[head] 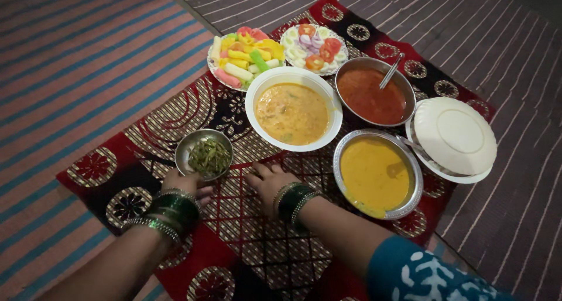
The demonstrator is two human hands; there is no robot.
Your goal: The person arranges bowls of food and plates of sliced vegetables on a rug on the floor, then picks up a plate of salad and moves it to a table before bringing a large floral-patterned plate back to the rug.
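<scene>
Left hand (186,184) grips small steel bowl (204,153) (fingertips hidden beneath); right hand (270,183) flat.

Left arm: yours enters from the lower left, bare forearm angled up and to the right.
Left wrist: stacked green and silver bangles (170,212) ring it.
Left hand (186,184): knuckles up, fingers curled forward and closed on something at its far edge; thumb tip shows on the right side.
Right arm: enters from the lower right, a blue sleeve (418,274) with white print covering the upper part, forearm bare.
Right wrist: dark green bangles (294,200) with silver edges.
Right hand (268,183): palm down, fingers spread slightly and laid flat, holding nothing.
Spacing: hands near each other, not touching.
</scene>
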